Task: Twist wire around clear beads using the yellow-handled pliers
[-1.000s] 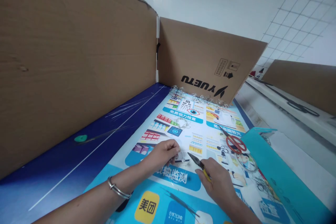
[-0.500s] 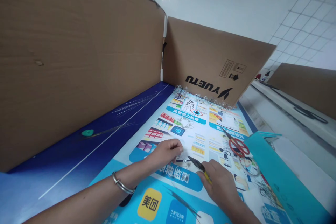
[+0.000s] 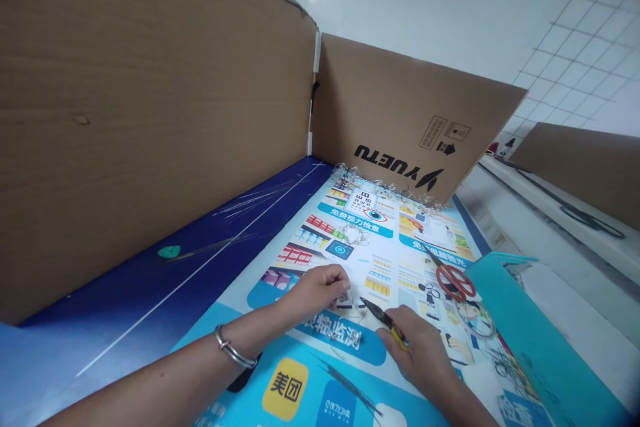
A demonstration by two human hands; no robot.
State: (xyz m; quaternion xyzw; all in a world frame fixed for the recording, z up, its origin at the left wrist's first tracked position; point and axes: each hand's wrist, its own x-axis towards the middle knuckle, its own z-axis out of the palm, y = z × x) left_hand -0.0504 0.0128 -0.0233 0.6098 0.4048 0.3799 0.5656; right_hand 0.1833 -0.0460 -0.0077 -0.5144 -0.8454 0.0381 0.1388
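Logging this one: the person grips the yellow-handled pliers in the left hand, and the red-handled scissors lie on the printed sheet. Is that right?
Not quite: the head view shows the yellow-handled pliers in the right hand, not the left hand. The red-handled scissors do lie on the printed sheet.

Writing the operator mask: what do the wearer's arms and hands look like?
Left hand and right hand: no gloves. Arms: no sleeves in view. One shiny silver bangle, near the left wrist; nothing visibly worn on the right.
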